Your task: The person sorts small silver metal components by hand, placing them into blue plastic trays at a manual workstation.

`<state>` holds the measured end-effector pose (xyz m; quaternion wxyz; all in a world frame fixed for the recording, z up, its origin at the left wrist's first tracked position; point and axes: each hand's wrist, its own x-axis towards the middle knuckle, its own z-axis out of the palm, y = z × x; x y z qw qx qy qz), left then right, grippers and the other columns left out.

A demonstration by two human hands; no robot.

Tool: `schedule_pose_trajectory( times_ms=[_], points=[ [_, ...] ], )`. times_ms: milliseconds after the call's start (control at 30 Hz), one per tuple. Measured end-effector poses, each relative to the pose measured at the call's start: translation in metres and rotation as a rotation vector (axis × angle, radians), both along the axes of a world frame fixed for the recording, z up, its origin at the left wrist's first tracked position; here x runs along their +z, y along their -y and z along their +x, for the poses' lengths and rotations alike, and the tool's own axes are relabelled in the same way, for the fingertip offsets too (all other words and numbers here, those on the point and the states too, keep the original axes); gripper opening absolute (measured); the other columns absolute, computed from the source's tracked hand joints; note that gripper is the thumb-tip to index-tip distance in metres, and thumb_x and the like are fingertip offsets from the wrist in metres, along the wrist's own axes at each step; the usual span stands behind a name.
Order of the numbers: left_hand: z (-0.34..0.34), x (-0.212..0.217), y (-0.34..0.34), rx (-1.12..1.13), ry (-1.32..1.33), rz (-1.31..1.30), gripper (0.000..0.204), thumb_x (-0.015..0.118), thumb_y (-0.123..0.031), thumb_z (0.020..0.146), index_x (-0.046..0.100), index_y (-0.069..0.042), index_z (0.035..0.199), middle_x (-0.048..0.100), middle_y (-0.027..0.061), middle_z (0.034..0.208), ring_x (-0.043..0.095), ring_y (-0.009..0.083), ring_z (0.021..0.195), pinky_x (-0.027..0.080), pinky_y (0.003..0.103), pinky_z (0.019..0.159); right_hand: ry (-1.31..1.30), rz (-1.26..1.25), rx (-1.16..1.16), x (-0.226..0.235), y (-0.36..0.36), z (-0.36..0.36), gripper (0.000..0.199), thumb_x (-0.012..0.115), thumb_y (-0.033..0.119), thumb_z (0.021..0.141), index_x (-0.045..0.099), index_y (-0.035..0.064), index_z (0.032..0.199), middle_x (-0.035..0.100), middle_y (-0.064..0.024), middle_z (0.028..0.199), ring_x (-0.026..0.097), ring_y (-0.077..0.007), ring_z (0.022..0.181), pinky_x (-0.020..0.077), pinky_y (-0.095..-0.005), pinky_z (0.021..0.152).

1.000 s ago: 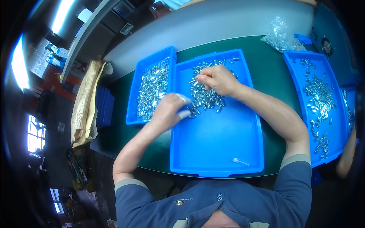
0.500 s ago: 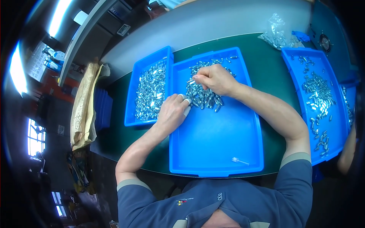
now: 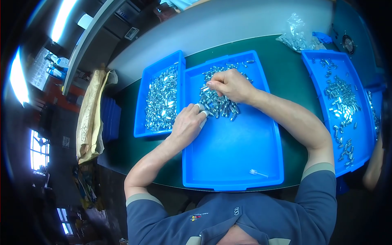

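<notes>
The trays [image 3: 228, 163] were bright blue, the parts [image 3: 218, 102] in them shiny silver. The tabletop [image 3: 286, 61] was dark green with a grey edge. The shirt [image 3: 245, 216] was slate blue with tan cuffs.

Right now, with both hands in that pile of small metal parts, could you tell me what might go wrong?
The left hand rests across the rim between the middle tray and the narrow left tray, so a sweep might mix the parts with those already there. The small clear piece lying alone near the front edge could easily get overlooked.
</notes>
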<state>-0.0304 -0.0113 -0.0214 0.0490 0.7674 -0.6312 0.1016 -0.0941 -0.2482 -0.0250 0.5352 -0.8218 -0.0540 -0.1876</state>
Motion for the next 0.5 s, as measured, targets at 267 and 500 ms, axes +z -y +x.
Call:
schedule_pose_trajectory(
  times_ms=[267,500],
  points=[
    [0.004,0.019,0.004,0.056,-0.285,-0.171,0.020,0.077,-0.005,0.083,0.070,-0.005,0.102,0.068,0.0110,0.100,0.065,0.0330,0.094,0.054,0.040,0.083,0.000,0.002,-0.005,0.000,-0.001,0.001,0.033,0.063,0.029,0.099,0.072,0.0026,0.082,0.069,-0.0084,0.066,0.066,-0.0207,0.061,0.0500,-0.0380,0.061],
    [0.056,0.044,0.028,0.333,-1.076,-0.498,0.029,0.070,-0.008,0.097,0.068,-0.002,0.125,0.073,0.0094,0.110,0.069,0.0168,0.098,0.054,0.031,0.091,-0.013,-0.001,-0.022,0.001,0.000,-0.001,0.033,0.064,0.028,0.101,0.069,0.0036,0.080,0.066,-0.0038,0.064,0.060,-0.0120,0.059,0.0464,-0.0330,0.058]
  ],
)
